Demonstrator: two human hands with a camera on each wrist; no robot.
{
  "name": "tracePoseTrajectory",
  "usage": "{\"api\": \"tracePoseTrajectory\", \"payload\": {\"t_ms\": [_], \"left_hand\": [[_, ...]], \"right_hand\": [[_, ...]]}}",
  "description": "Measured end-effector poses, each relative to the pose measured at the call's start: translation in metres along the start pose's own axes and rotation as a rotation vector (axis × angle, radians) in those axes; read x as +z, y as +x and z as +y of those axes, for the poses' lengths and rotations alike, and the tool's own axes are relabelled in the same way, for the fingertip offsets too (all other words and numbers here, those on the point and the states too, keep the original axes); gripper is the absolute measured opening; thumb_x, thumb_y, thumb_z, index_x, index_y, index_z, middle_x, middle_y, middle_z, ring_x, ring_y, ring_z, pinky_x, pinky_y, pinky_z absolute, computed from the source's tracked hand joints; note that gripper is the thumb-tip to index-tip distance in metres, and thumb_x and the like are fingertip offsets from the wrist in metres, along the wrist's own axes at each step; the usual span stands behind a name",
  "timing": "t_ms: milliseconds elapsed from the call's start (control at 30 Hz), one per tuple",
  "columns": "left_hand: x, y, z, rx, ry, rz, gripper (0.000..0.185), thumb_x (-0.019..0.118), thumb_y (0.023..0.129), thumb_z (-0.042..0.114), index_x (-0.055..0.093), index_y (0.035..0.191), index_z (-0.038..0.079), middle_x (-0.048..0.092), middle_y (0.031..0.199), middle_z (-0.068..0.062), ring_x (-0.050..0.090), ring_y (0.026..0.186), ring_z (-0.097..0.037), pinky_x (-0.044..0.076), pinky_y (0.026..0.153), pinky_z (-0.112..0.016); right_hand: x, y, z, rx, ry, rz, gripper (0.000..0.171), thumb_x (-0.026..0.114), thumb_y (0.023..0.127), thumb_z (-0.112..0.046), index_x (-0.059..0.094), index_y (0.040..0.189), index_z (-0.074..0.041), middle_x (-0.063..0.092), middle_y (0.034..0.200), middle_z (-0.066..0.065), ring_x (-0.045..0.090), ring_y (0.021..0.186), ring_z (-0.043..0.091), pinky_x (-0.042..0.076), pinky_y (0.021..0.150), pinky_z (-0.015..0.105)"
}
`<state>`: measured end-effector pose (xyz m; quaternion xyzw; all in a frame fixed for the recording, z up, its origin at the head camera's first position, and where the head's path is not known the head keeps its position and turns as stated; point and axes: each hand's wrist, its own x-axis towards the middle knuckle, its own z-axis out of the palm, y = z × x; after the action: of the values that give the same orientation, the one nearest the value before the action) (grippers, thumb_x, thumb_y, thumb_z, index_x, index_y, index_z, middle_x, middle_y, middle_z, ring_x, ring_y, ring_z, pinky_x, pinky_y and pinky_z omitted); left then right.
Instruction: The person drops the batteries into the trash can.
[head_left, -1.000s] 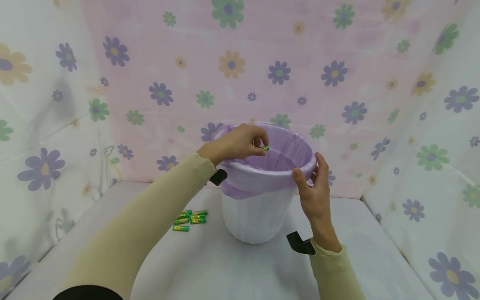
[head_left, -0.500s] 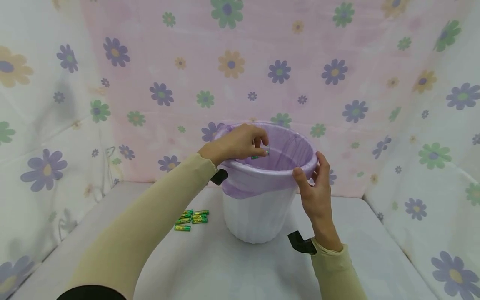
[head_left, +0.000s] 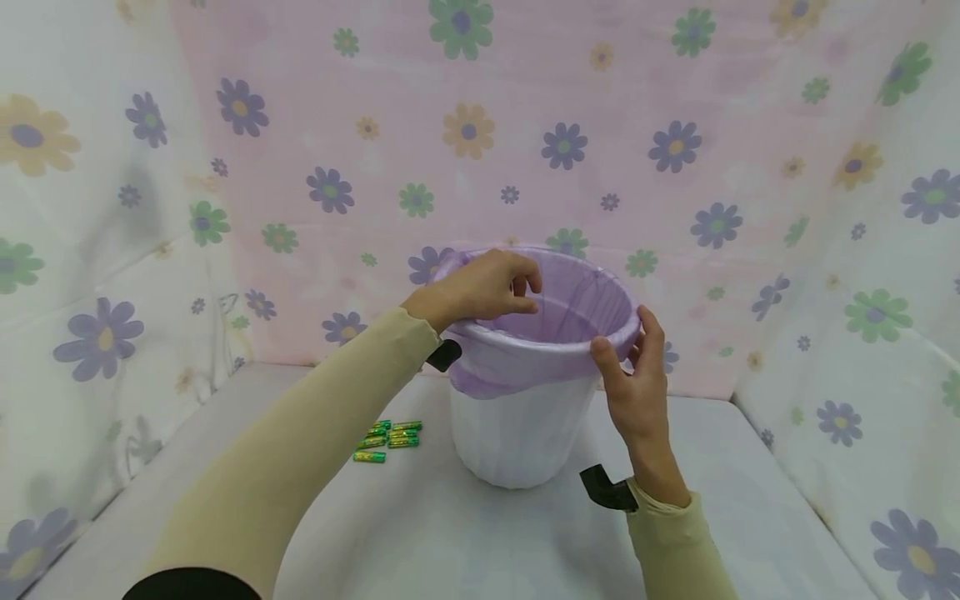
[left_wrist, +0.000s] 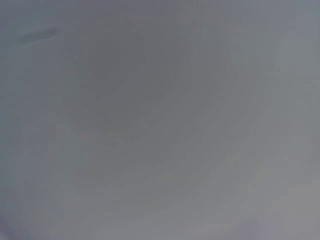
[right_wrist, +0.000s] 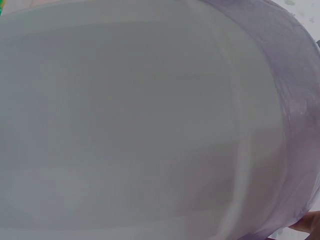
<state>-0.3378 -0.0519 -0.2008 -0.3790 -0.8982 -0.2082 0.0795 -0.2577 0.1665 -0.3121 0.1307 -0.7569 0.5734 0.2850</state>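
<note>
A white bin (head_left: pixel 517 433) lined with a purple bag (head_left: pixel 581 296) stands on the table. My left hand (head_left: pixel 528 293) hovers over the bin's near-left rim, fingers loosely curled and holding nothing. My right hand (head_left: pixel 624 333) grips the right rim, thumb on the outside and fingers behind it. Several green batteries (head_left: pixel 390 437) lie on the table left of the bin. The right wrist view is filled by the bin's white wall (right_wrist: pixel 150 125) and the purple bag (right_wrist: pixel 295 90) folded over it. Only a grey blur shows in the left wrist view.
The grey table (head_left: pixel 450 542) is enclosed by flowered cloth walls (head_left: pixel 675 167) at the back and on both sides. Black camera mounts sit on both wrists (head_left: pixel 603 490).
The green battery pinched in my left hand over the bin has dropped out of sight into the bag. My left fingers have loosened. The right hand has stayed on the rim.
</note>
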Motion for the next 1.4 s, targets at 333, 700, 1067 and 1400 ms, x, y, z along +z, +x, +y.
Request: {"api": "tracePoseTrajectory", "payload": {"t_ms": [333, 700, 1067, 1400], "left_hand": [[-0.008, -0.003, -0.001, 0.029, 0.006, 0.041, 0.02, 0.074, 0.085, 0.019, 0.066, 0.1, 0.009, 0.06, 0.083, -0.004, 0.054, 0.079, -0.017, 0.045, 0.074, -0.029], [-0.035, -0.041, -0.002, 0.044, -0.004, 0.134, 0.02, 0.073, 0.085, 0.018, 0.066, 0.101, 0.009, 0.061, 0.081, -0.003, 0.055, 0.077, -0.019, 0.046, 0.076, -0.031], [-0.04, -0.083, -0.019, 0.062, 0.009, 0.2, 0.017, 0.074, 0.084, 0.013, 0.066, 0.099, 0.009, 0.059, 0.08, 0.0, 0.054, 0.074, -0.015, 0.046, 0.071, -0.031], [-0.034, -0.12, -0.032, 0.022, 0.01, 0.211, 0.019, 0.073, 0.086, 0.016, 0.066, 0.102, 0.007, 0.06, 0.084, 0.001, 0.054, 0.078, -0.014, 0.046, 0.07, -0.034]], "right_hand": [[0.0, 0.001, 0.0, 0.007, 0.005, 0.006, 0.074, 0.062, 0.09, -0.037, 0.021, 0.15, -0.025, 0.038, 0.142, 0.011, 0.044, 0.123, 0.026, 0.044, 0.093, 0.052], [0.0, 0.002, 0.0, -0.004, 0.001, -0.002, 0.074, 0.062, 0.09, -0.037, 0.021, 0.15, -0.024, 0.039, 0.141, 0.01, 0.045, 0.122, 0.026, 0.045, 0.093, 0.052], [0.0, 0.001, 0.002, -0.013, 0.014, 0.001, 0.073, 0.062, 0.091, -0.036, 0.021, 0.15, -0.023, 0.04, 0.14, 0.01, 0.047, 0.119, 0.025, 0.046, 0.09, 0.052], [0.0, 0.001, 0.001, -0.026, 0.006, 0.002, 0.074, 0.062, 0.09, -0.037, 0.021, 0.15, -0.024, 0.039, 0.14, 0.012, 0.046, 0.119, 0.026, 0.045, 0.092, 0.053]]}}
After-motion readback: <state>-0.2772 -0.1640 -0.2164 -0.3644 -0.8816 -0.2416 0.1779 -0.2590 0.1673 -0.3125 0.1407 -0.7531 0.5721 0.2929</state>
